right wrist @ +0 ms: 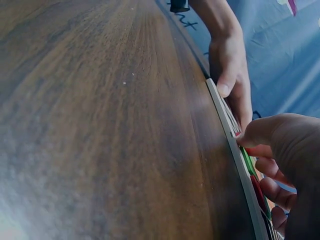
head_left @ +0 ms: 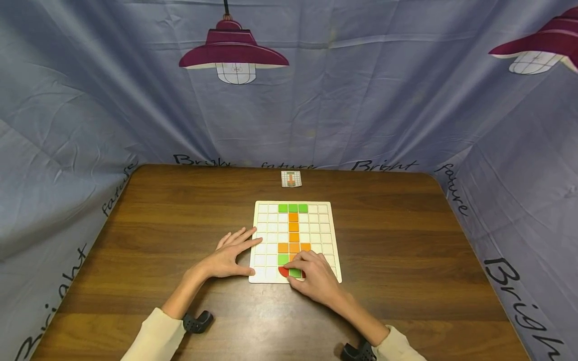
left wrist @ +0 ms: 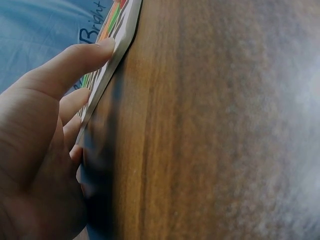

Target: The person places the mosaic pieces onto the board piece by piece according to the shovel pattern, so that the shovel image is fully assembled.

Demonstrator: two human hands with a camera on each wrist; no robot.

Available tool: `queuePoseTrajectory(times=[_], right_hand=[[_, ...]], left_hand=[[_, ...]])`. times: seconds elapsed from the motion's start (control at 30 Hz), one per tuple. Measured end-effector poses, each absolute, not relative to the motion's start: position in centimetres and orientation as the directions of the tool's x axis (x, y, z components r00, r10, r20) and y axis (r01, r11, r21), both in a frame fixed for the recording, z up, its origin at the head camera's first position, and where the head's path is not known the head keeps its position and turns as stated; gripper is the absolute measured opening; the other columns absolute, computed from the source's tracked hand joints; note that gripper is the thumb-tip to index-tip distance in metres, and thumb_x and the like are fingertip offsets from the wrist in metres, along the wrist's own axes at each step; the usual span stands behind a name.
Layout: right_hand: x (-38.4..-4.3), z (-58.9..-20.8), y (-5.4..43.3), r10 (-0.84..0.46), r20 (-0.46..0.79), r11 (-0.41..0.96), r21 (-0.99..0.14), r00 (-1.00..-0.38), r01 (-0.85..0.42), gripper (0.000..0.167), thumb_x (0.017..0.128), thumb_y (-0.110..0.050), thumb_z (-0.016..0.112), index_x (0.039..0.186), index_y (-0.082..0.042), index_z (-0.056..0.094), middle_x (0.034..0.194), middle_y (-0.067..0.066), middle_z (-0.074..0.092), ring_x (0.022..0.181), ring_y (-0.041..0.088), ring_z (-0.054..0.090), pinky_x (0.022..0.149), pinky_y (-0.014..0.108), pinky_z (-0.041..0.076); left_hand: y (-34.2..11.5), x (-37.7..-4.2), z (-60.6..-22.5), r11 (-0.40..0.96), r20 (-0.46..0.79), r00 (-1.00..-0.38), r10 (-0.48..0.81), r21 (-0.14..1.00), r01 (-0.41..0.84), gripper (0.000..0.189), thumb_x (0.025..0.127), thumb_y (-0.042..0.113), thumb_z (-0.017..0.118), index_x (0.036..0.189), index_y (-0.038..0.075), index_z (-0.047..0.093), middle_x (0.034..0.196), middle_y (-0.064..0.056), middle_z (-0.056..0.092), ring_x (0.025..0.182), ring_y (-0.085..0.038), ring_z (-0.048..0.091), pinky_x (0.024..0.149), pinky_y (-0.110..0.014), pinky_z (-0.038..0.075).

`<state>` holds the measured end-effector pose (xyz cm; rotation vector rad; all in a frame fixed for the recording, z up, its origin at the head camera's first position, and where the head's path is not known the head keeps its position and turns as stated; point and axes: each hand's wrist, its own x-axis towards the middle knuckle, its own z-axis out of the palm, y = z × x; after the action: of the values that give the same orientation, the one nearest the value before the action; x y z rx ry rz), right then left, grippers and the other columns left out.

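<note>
A white square grid board (head_left: 265, 260) lies on the table with flat coloured tiles forming a figure. Green tiles (head_left: 293, 208) make a row at its far side, with a column of orange tiles (head_left: 294, 227) below. My left hand (head_left: 226, 259) spreads its fingers along the board's left edge, thumb and fingertips resting on it. At the near row, my right hand (head_left: 316, 278) pinches a red tile with a rounded edge (head_left: 282, 271) between thumb and index finger. Beside that tile lies a green one (head_left: 295, 273); the right fingers partly hide the tiles there.
A small pattern card (head_left: 291, 179) with a similar figure lies beyond the board near the table's far edge. The brown wooden table (head_left: 397, 240) is bordered by a blue-grey curtain (head_left: 361, 110) at the back and sides.
</note>
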<state>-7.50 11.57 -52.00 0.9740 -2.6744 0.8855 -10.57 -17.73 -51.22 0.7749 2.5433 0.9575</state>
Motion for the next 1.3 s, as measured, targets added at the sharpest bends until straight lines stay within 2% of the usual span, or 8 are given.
queuePoseTrajectory(times=[0.47, 1.0, 1.3], right_hand=[[-7.7, -52.0, 11.4, -0.525, 0.348, 0.622, -0.467, -0.777, -0.629, 0.016, 0.077, -0.019, 0.085, 0.092, -0.018, 0.080, 0.088, -0.011, 0.061, 0.083, 0.010, 0.055, 0.071, 0.030, 0.036], [-7.7, -51.8, 11.6, -0.521, 0.343, 0.612, -0.488, -0.782, -0.622, 0.016, 0.079, -0.019, 0.084, 0.094, -0.017, 0.080, 0.089, -0.010, 0.061, 0.077, 0.008, 0.050, 0.070, 0.030, 0.034], [-8.4, -50.9, 13.3, -0.453, 0.378, 0.601, -0.540, -0.807, -0.590, 0.012, 0.080, -0.016, 0.083, 0.091, -0.016, 0.079, 0.091, -0.009, 0.063, 0.088, 0.010, 0.056, 0.078, 0.035, 0.040]], left_hand=[[-17.6, -10.7, -51.1, 0.629, -0.097, -0.800, 0.592, 0.676, 0.383, 0.081, 0.084, 0.044, 0.075, 0.153, 0.015, 0.043, 0.164, -0.010, 0.021, 0.149, -0.039, 0.010, 0.112, -0.066, 0.002], [-17.6, -10.8, -51.2, 0.627, -0.096, -0.797, 0.596, 0.676, 0.387, 0.081, 0.084, 0.044, 0.075, 0.153, 0.015, 0.043, 0.164, -0.011, 0.021, 0.149, -0.039, 0.010, 0.112, -0.066, 0.002], [-17.5, -10.8, -50.5, 0.657, -0.134, -0.799, 0.586, 0.656, 0.371, 0.082, 0.082, 0.042, 0.077, 0.152, 0.015, 0.045, 0.164, -0.010, 0.022, 0.149, -0.038, 0.011, 0.113, -0.065, 0.003]])
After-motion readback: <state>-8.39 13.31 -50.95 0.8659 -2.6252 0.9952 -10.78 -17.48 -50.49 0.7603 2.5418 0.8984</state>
